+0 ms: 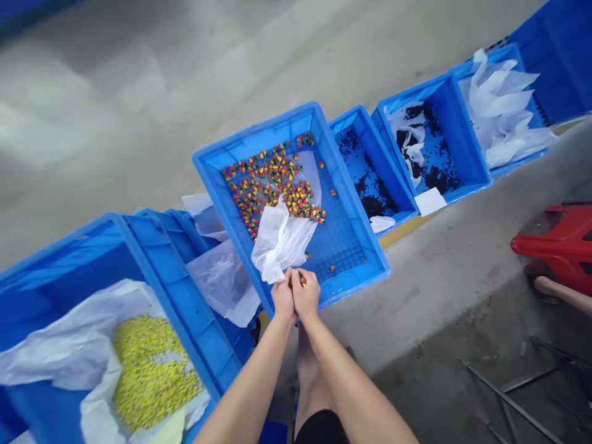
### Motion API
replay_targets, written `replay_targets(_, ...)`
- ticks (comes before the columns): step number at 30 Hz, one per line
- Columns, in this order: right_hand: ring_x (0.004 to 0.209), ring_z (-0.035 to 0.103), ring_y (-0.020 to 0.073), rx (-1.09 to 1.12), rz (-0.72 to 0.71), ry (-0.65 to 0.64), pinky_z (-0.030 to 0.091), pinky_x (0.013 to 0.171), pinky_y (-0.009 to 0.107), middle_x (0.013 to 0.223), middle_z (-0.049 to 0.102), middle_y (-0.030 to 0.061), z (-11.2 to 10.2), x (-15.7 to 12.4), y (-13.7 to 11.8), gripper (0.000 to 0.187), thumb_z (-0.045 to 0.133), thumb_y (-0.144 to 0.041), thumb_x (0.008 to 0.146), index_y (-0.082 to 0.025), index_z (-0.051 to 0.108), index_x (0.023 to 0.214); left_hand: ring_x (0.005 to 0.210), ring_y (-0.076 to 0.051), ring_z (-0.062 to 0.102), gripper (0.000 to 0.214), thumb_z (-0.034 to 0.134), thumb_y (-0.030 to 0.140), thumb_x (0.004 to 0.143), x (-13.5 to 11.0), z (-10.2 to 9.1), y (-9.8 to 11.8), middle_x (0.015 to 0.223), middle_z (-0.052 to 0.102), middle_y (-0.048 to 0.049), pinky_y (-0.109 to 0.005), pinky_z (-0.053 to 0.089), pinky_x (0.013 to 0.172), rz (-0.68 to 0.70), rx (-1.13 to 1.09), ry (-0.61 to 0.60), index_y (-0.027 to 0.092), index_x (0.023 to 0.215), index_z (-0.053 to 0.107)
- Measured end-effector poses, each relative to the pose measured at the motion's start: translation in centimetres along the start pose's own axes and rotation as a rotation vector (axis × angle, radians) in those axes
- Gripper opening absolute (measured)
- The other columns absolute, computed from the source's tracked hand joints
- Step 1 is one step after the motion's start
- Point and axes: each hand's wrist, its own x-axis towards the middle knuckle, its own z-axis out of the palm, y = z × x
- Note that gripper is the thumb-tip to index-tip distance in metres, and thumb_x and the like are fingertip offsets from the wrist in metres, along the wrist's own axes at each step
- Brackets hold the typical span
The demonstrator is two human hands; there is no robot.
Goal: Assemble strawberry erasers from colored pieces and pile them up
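Observation:
My left hand (283, 297) and my right hand (306, 292) are pressed together over the near edge of a blue plastic tray (357, 209). Small red, yellow and green pieces (302, 280) show between the curled fingers of my right hand. The fingers of my left hand are closed too; what they hold is hidden. Right beside them, a crumpled white plastic sheet (280, 240) reaches down to my left fingertips. Many more tricolour pieces (272, 176) lie loose across the far and left part of the tray, with a few scattered near its front.
At left, a blue crate (134, 237) holds yellow pieces (152, 370) on white sheeting. More blue bins (370, 123) with black bits and white bags line up to the right. A red plastic stool (555, 243), a person's limb (564, 296) and metal bars (513, 401) are at far right.

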Motion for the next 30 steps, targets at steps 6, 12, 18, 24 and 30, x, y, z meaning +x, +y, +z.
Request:
replay_targets(6, 0.092, 0.071, 0.0201, 0.155, -0.124, 0.154, 0.060, 0.087, 0.040, 0.101, 0.073, 0.0056, -3.9, -8.5, -7.9, 0.030, 0.063, -0.045, 0.105, -0.016, 0.072, 0.102, 0.098, -0.024, 0.074, 0.022, 0.070, 0.032, 0.100, -9.6, -3.4, 7.1, 0.115, 0.074, -0.0079, -0.044, 0.063, 0.085, 0.036, 0.097, -0.036, 0.015, 0.114, 0.071)
replay_targets(12, 0.086, 0.073, 0.0199, 0.270, -0.222, 0.369, 0.061, 0.081, 0.038, 0.095, 0.076, 0.0066, -8.6, -18.6, -13.1, 0.048, 0.057, -0.061, 0.104, -0.018, 0.075, 0.097, 0.088, -0.021, 0.075, 0.014, 0.072, 0.028, 0.099, -20.3, -7.4, 11.8, 0.100, 0.078, -0.0046, -0.040, 0.063, 0.082, 0.074, 0.097, -0.187, 0.014, 0.098, 0.073)
replay_targets(18, 0.085, 0.075, 0.0229, 0.395, -0.170, 0.713, 0.062, 0.082, 0.040, 0.091, 0.078, 0.0089, -11.3, -32.2, -12.3, 0.058, 0.063, -0.073, 0.092, -0.017, 0.077, 0.091, 0.082, -0.018, 0.076, 0.014, 0.071, 0.023, 0.100, -30.8, -15.0, 11.8, 0.091, 0.078, -0.0025, -0.038, 0.064, 0.079, 0.089, 0.231, -0.548, 0.015, 0.089, 0.073)
replay_targets(24, 0.093, 0.075, 0.0248, 0.524, 0.054, 1.014, 0.060, 0.088, 0.043, 0.101, 0.078, 0.0109, -8.4, -49.0, -7.3, 0.054, 0.067, -0.070, 0.089, -0.018, 0.077, 0.096, 0.085, -0.019, 0.077, 0.011, 0.070, 0.023, 0.100, -38.5, -28.2, 7.7, 0.095, 0.079, -0.0035, -0.039, 0.065, 0.082, 0.021, 0.513, -0.849, 0.014, 0.095, 0.073)
replay_targets(30, 0.088, 0.074, 0.0225, 0.613, 0.182, 1.187, 0.060, 0.086, 0.042, 0.094, 0.078, 0.0079, -2.8, -59.9, -4.2, 0.057, 0.067, -0.074, 0.089, -0.018, 0.076, 0.092, 0.089, -0.020, 0.076, 0.011, 0.071, 0.025, 0.100, -40.3, -39.0, 5.4, 0.101, 0.078, -0.0043, -0.040, 0.064, 0.084, 0.025, 0.828, -0.909, 0.015, 0.096, 0.073)
